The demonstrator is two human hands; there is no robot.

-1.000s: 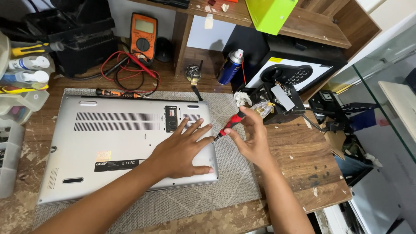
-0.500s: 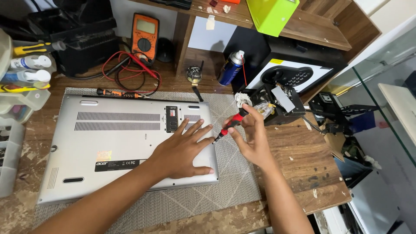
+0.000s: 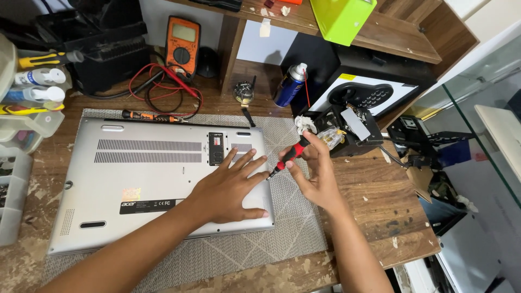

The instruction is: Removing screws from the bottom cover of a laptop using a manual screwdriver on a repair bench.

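**Two hands at a laptop's right edge**

Two hands work on a silver laptop (image 3: 152,179) lying base-up on a grey mat (image 3: 293,228) spread across the wooden worktop (image 3: 380,201). The left hand (image 3: 228,187) lies flat on the base near its right edge, fingers spread wide and holding nothing, apparently to keep the case from sliding. The right hand (image 3: 317,176) pinches a small red-and-black screwdriver (image 3: 287,157), tilted, tip down at the laptop's right edge just beside the left fingertips; whether it sits in a screw cannot be told. A second, orange-handled screwdriver (image 3: 149,115) lies along the laptop's far edge. Toward the worktop's back edge stand an orange multimeter (image 3: 183,46) with red and black leads (image 3: 163,89) and a spray can (image 3: 289,86).
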